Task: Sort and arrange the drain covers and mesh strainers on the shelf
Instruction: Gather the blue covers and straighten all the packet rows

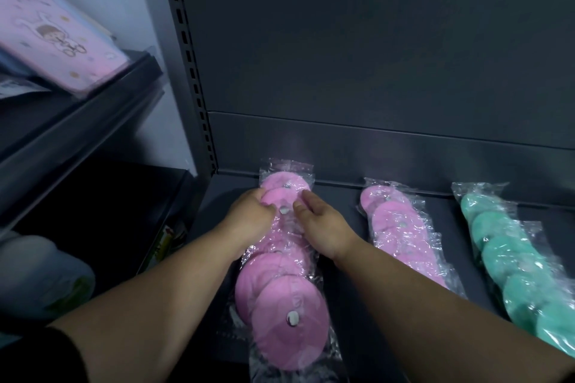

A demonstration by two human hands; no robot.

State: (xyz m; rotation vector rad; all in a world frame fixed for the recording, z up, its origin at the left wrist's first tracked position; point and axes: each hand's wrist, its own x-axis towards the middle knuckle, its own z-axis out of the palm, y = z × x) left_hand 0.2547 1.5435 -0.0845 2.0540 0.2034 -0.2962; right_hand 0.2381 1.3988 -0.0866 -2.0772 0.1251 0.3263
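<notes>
Both arms reach in from the bottom of the frame, forearms bare, a black sleeve (37,354) just showing at lower left; the hands meet in the centre, over the far end of the left row of pink drain covers (280,298). The left hand (249,214) is knuckles-up, fingers curled tight round the left edge of a wrapped cover near the top of that row; it is grasping it. The right hand (323,227) comes in from the other side, palm turned inward, forefinger and thumb touching the wrapper; whether they pinch it or only rest there, I cannot tell.

The row lies on the dark shelf (336,199), running from the back edge towards the bottom centre of the frame; flat round discs, soft matt pink, overlapping like fallen coins, each with a small pale knob at its middle, all in crinkled, glossy clear plastic. Right of centre lies the middle row of pink drain covers (395,221), same discs, same shiny wrap, apart from the first; at far right, the green drain covers (504,252), mint-coloured rounds in clear film, slanting off the lower right corner.

Behind, a smooth dark back panel (373,40); a slotted metal upright (189,56) left of it; at upper left, a pink printed packet (46,28) on a neighbouring shelf.
</notes>
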